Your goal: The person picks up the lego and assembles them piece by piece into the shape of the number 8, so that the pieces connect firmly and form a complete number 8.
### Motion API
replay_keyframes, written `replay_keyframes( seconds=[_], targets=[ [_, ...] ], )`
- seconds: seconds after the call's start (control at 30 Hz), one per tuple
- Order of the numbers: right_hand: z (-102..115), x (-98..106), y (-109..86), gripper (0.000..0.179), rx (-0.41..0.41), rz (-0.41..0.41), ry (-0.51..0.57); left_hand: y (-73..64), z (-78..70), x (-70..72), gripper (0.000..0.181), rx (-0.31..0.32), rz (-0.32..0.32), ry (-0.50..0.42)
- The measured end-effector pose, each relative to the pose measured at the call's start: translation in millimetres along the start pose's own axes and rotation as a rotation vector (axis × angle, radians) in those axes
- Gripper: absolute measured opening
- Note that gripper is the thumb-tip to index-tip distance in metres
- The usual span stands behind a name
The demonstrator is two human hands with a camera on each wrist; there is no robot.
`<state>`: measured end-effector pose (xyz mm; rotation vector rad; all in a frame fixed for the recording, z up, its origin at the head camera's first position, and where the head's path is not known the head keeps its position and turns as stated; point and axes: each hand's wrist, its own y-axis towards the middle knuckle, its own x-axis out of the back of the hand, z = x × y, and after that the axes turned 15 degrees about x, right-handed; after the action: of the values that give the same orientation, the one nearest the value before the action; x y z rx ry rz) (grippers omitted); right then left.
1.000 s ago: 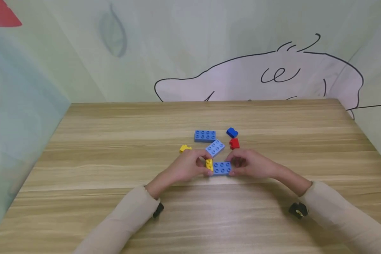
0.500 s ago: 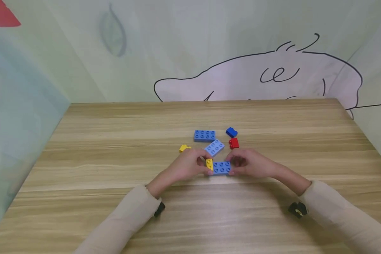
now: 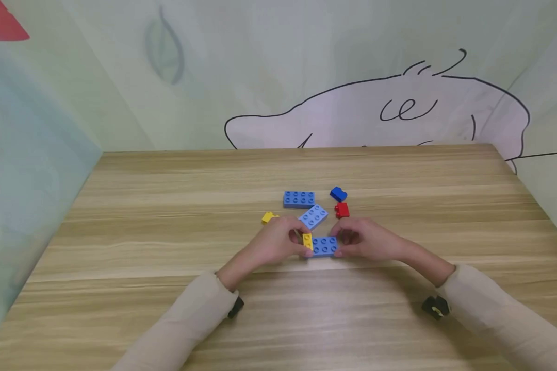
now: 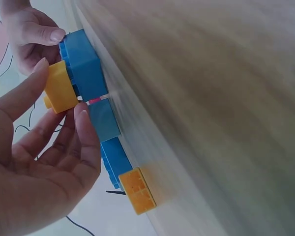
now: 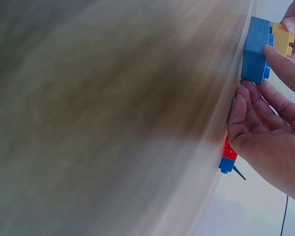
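Note:
My left hand [image 3: 278, 240] pinches a small yellow two-stud toy brick [image 3: 308, 241] between thumb and fingertips. That brick sits over the left end of a blue toy brick [image 3: 325, 246], whose other studs show to its right. In the left wrist view the yellow brick [image 4: 61, 88] lies against the blue brick's studs, slightly tilted, with a narrow gap at one edge. My right hand [image 3: 372, 239] grips the blue brick's right end, thumb on the near side and a finger on the far side. The blue brick [image 5: 254, 51] stands on the table in the right wrist view.
Beyond the hands lie a light blue brick [image 3: 313, 217], a longer blue brick [image 3: 299, 199], a red brick [image 3: 342, 209] and a small dark blue brick [image 3: 339, 194]. Another yellow brick [image 3: 268, 218] lies just past the left hand. A printed cloth wall borders the wooden table [image 3: 167, 206].
The yellow brick and my left fingertips have shifted slightly right over the blue brick. My right hand has stayed in place, and the loose bricks have not moved.

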<state>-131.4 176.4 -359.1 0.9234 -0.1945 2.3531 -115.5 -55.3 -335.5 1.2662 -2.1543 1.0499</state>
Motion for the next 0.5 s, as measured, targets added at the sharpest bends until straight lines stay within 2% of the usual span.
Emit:
replay_keyframes(
  seconds=[0.5],
  targets=[
    [-0.2,-0.7,-0.1,0.033,-0.014,0.005,0.001,1.9,-0.5,-1.0,0.038,0.053,0.020,-0.007]
  ],
)
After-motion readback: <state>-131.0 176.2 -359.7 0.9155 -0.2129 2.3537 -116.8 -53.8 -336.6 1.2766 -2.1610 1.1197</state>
